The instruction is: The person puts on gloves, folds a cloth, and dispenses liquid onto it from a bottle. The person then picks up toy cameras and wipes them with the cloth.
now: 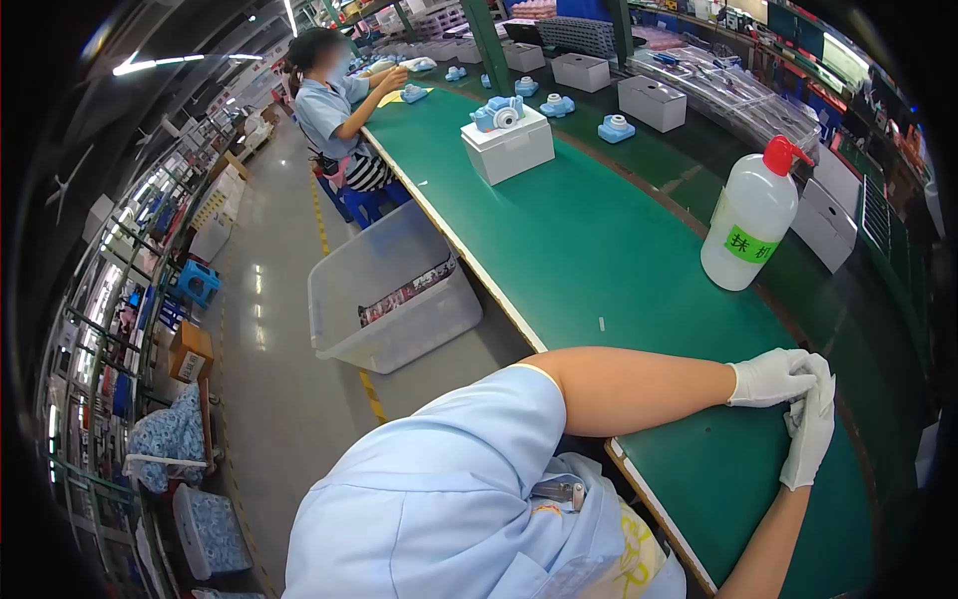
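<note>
My left hand (773,378), in a white glove, rests over the green table (499,220) at the right. Against it is my right hand (810,434), gloved too, coming up from the lower right. The fingers of both are folded together, and no object shows between them. Beyond my hands a white pump bottle (738,225) with a red top and a green label stands upright. Farther along the table, a blue and white toy camera (497,114) sits on a white box (514,152).
A co-worker (334,115) sits at the table's far left edge, hands raised. Several toy cameras (617,128) and white boxes (653,103) line the strip beyond the table. A clear plastic bin (399,290) stands on the floor left of the table.
</note>
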{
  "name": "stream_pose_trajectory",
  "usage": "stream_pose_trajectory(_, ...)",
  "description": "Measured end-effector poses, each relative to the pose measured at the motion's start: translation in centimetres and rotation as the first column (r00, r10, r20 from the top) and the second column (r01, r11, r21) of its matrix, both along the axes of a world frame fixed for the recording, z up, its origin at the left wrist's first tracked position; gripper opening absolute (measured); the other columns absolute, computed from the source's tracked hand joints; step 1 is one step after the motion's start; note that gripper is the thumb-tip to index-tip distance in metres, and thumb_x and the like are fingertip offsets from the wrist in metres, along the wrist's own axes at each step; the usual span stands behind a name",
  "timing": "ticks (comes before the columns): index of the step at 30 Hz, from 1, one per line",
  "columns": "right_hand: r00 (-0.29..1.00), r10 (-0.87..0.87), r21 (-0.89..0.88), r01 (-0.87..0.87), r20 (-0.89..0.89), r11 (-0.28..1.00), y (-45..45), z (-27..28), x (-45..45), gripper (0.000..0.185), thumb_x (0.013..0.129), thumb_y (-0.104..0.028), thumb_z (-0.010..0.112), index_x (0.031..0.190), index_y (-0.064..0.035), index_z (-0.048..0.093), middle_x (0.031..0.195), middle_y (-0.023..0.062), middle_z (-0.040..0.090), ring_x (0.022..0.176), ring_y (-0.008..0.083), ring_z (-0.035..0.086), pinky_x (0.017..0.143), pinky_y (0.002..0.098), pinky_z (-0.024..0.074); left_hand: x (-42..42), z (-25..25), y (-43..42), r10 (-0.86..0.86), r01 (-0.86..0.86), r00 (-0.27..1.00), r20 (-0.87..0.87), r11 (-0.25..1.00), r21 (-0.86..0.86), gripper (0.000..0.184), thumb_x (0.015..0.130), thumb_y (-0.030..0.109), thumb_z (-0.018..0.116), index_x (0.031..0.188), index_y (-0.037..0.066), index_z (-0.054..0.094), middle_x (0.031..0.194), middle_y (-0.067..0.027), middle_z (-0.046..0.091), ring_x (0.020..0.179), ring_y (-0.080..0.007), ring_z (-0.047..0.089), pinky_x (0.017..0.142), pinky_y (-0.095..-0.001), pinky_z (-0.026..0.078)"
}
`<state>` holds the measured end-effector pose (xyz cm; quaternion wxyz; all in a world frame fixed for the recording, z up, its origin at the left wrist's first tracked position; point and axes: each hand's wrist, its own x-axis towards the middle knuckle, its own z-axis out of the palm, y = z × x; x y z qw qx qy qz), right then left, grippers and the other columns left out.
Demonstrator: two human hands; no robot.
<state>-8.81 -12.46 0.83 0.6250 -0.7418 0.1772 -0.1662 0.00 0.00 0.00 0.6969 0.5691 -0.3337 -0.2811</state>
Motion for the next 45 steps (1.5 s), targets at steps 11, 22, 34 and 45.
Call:
stream_pose_trajectory(11, 0.999, -0.017, -0.052, 0.019, 0.035, 0.998, 0.17, -0.06, 0.04, 0.042, 0.099, -0.035, 0.053, 0.128, -0.0052, 0.060, 0.078, -0.0068, 0.050, 0.062, 0.0010, 0.036, 0.052, 0.0177, 0.0257, 0.06, -0.30, -0.28, -0.010, 0.010, 1.000, -0.021, 1.000, 0.003, 0.026, 0.095, 0.022, 0.055, 0.111, 0.002, 0.056, 0.102, -0.0065, 0.063, 0.094, -0.0136, 0.058, 0.085, -0.0288, 0.048)
stream_pose_trajectory(22, 1.000, -0.026, -0.033, 0.026, -0.003, 0.999, 0.10, 0.21, -0.14, 0.040, 0.099, -0.035, 0.053, 0.126, -0.0058, 0.061, 0.073, -0.0073, 0.045, 0.060, 0.0013, 0.034, 0.052, 0.0178, 0.0253, 0.01, -0.45, -0.48, 0.008, -0.008, 1.000, -0.002, 1.000, 0.002, 0.026, 0.094, 0.021, 0.056, 0.112, 0.003, 0.057, 0.100, -0.0061, 0.064, 0.092, -0.0133, 0.059, 0.084, -0.0287, 0.048)
stream_pose_trajectory(34, 0.999, -0.034, -0.047, 0.035, 0.004, 0.998, 0.21, 0.04, -0.16, 0.045, 0.100, -0.037, 0.052, 0.134, -0.0078, 0.057, 0.070, -0.0083, 0.039, 0.058, 0.0009, 0.030, 0.051, 0.0176, 0.0227, -0.26, 0.26, -0.07, -0.012, 0.012, 0.999, -0.035, 1.000, 0.004, 0.025, 0.093, 0.020, 0.056, 0.110, 0.002, 0.057, 0.103, -0.0058, 0.063, 0.096, -0.0133, 0.058, 0.087, -0.0283, 0.047)
stream_pose_trajectory(45, 1.000, -0.011, -0.005, 0.011, 0.005, 1.000, 0.46, 0.63, -0.28, 0.041, 0.099, -0.035, 0.053, 0.125, -0.0049, 0.061, 0.072, -0.0072, 0.043, 0.059, 0.0013, 0.032, 0.051, 0.0182, 0.0239, -0.15, 0.08, -0.12, 0.000, 0.001, 1.000, -0.009, 1.000, 0.022, 0.026, 0.094, 0.021, 0.056, 0.111, 0.002, 0.057, 0.102, -0.0067, 0.064, 0.095, -0.0140, 0.059, 0.086, -0.0286, 0.048)
